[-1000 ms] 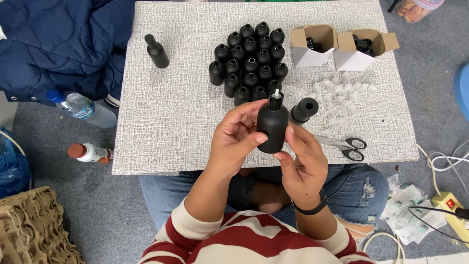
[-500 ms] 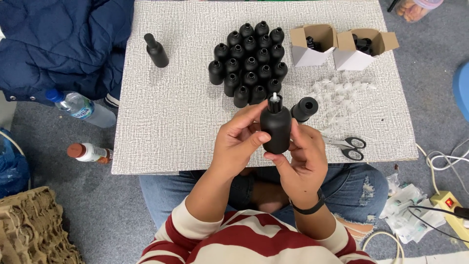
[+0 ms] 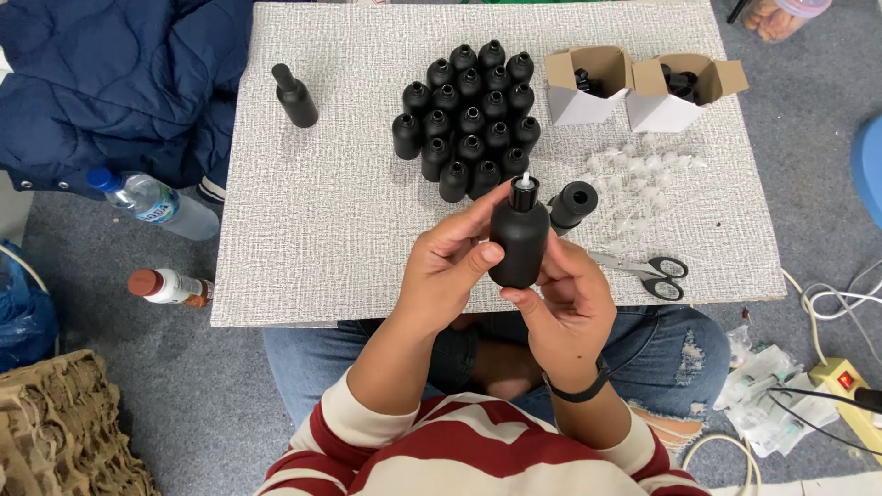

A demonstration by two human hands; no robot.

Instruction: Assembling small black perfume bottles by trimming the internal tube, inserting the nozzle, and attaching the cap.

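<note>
Both my hands hold one matte black bottle (image 3: 519, 241) upright above the near edge of the grey table (image 3: 340, 211). A small white spray nozzle sits in its neck. My left hand (image 3: 447, 271) wraps the bottle's left side, thumb on its front. My right hand (image 3: 565, 308) supports it from below and the right. A black cap (image 3: 575, 203) lies just right of the bottle. Behind it stand several black open-necked bottles (image 3: 470, 118) in a cluster. One capped black bottle (image 3: 295, 96) stands alone at the far left.
Two open white cardboard boxes (image 3: 636, 87) with black parts stand at the back right. Clear plastic pieces (image 3: 643, 174) lie scattered before them, scissors (image 3: 648, 270) near the front edge. On the floor: water bottles (image 3: 152, 199), a navy jacket (image 3: 110, 73), a power strip (image 3: 845, 386).
The bottle in my hands has dropped slightly and shifted a little right; my grip stays the same.
</note>
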